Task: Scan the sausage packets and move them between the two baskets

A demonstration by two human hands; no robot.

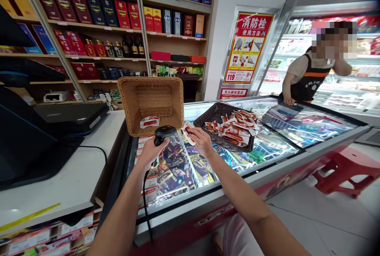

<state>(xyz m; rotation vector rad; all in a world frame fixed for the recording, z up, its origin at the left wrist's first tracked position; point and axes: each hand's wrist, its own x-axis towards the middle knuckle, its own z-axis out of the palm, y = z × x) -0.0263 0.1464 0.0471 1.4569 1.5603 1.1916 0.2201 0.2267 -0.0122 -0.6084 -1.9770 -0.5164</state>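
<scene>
My left hand (151, 151) is wrapped round the handle of a black barcode scanner (165, 131), its cable hanging down past my wrist. In my right hand (200, 140) is a packaged sausage (188, 130), pinched just right of the scanner head. A tan wicker basket (180, 105) stands tilted toward me on the left, with a packaged sausage (149, 122) lying in it. Close by my right hand sits a dark brown wicker basket (208, 114) holding several more packaged sausages (236, 129). Both baskets rest on the glass-topped freezer (175, 169).
On the left is a white counter (59, 169) with a black checkout terminal (26, 129). Shelves of boxed bottles (89, 8) line the back wall. At the right, a person in a black apron (310, 75) leans on the freezer. A red stool (350, 169) stands on the floor.
</scene>
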